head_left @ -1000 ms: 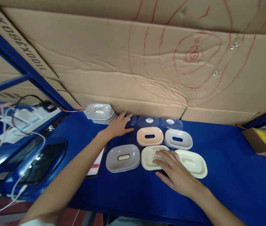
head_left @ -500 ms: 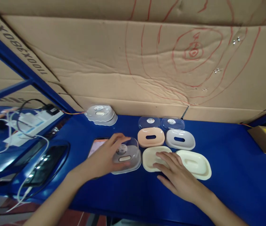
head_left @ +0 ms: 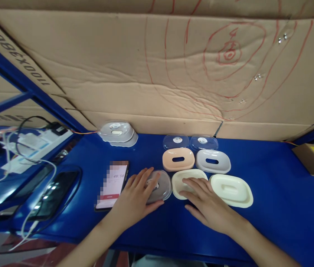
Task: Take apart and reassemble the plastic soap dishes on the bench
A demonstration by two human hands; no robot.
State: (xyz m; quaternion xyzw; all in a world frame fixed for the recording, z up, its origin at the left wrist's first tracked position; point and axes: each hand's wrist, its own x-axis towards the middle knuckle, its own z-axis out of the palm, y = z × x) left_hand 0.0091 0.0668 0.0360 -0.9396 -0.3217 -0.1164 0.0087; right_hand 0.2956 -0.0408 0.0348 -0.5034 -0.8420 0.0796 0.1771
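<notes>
Blue table [head_left: 285, 207] stretches to four o'clock, cardboard [head_left: 123, 66] edging twelve. Left hand [head_left: 134, 198] spreads wide over a gray dish [head_left: 166, 182] at six; right hand [head_left: 207, 204], fingers parted, overlies a cream dish [head_left: 177, 181] at five.

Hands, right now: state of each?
Left hand: open, fingers spread over the clear-lidded gray oval dish.
Right hand: open, fingertips over the left cream oval dish; contact unclear.
</notes>
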